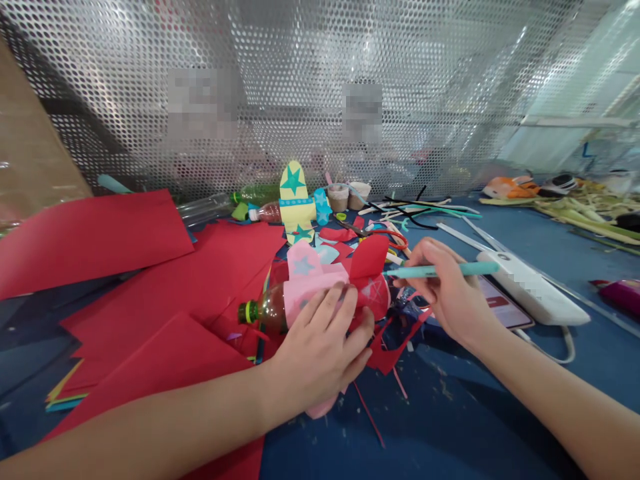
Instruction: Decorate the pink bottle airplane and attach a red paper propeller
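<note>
A plastic bottle [260,311] with a green cap lies on its side, dressed as a pink and red paper plane [320,277]. My left hand [320,347] lies over its pink body, fingers pressing it down. My right hand [447,287] pinches a teal pen [440,270] whose tip touches the red tail fin [370,257]. A second bottle plane [296,200], yellow with teal stars, lies farther back.
Large red paper sheets [100,240] cover the left of the blue table [500,427]. Paper scraps, strips and two small cups [347,195] lie behind. A white device [533,290] and a phone [503,307] sit right of my hand. Perforated metal mesh [320,87] closes the back.
</note>
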